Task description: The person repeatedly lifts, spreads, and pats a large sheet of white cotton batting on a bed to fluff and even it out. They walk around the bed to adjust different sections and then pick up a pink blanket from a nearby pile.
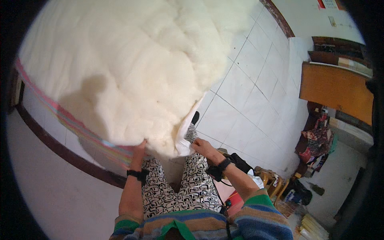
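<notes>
A broad, fluffy cream-white sheet of quilt batting (148,72) spreads in front of me, its near edge above my knees. My left hand (138,153) grips that near edge beside a strip of striped fabric (76,124) in pink, blue and yellow; its fingers are partly hidden by the batting. On the right, my right hand (205,148) pinches the lower end of a white cloth edge (185,138) that runs along the batting's side. Both wrists wear black bands.
White floor tiles (244,92) extend to the right of the batting. A dark baseboard (64,150) curves along the left wall. At right are an orange-brown wooden cabinet (336,88), hanging patterned cloth (318,140), and a wooden chair (276,184) amid bags. My legs in patterned trousers (196,184) are below.
</notes>
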